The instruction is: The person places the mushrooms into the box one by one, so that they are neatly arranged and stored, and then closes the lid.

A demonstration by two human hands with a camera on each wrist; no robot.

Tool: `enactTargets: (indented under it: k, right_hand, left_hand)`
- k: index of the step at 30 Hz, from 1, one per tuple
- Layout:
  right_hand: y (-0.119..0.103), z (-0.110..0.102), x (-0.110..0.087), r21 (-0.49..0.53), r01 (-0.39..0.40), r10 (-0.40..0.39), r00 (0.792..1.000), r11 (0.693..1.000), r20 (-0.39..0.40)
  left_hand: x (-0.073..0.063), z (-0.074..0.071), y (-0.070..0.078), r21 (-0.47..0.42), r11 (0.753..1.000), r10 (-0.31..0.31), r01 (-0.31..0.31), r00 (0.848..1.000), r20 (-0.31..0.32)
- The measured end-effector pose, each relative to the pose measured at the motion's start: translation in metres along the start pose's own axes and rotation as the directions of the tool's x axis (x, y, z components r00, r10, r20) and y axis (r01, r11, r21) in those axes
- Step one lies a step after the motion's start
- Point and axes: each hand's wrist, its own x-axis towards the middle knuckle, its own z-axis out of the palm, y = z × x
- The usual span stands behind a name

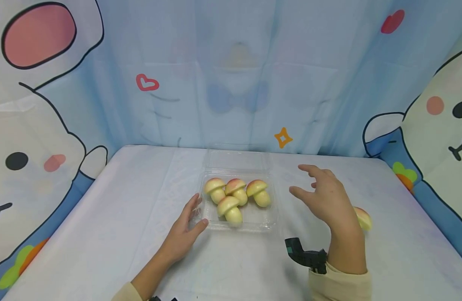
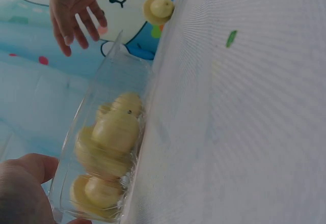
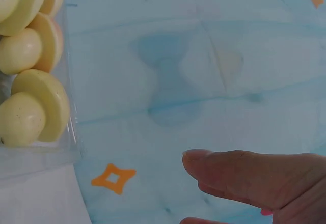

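I have the left hand (image 1: 183, 236) at the near left corner of the clear plastic container (image 1: 255, 215), its thumb and fingers spread about that corner. The right hand (image 1: 325, 194) is raised and empty, with a wide gap between thumb and fingers. The container sits between the two hands, its hinged lid (image 1: 236, 159) tipped back on the side farther from them. Inside are four mushroom-shaped pieces (image 1: 234, 215); a fifth mushroom-shaped piece (image 1: 363, 217) lies on the table (image 1: 400, 234), just outside the right wrist.

For good handling, I'd have the left hand brace that corner lightly, since the walls look thin and likely to flex. I'd bring the right hand in from above, clear of the rim, judging that the pieces could roll if nudged.

The right forearm covers part of the fifth piece in the head view. How firmly the left fingers press I cannot tell. The right wrist view cuts off the container, along with most of the right hand, and the transparent edges are hard to trace.
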Motion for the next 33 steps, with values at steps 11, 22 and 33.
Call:
enactTargets:
  k: [11,22,33]
  right_hand:
    - [0.025,-0.015,-0.003,0.001,-0.189,0.189,0.982,0.982,-0.022]
    - [0.056,-0.032,-0.007,0.029,-0.372,0.372,0.928,0.928,-0.015]
    - [0.086,-0.03,-0.006,0.049,-0.537,0.533,0.843,0.842,0.07]
  left_hand:
    - [0.001,0.0,-0.001,-0.007,1.0,0.001,-0.001,1.0,-0.004]
    - [0.0,-0.001,0.001,-0.007,1.0,0.002,-0.002,1.0,-0.003]
    - [0.0,0.0,0.001,-0.008,1.0,0.01,-0.01,1.0,0.0]
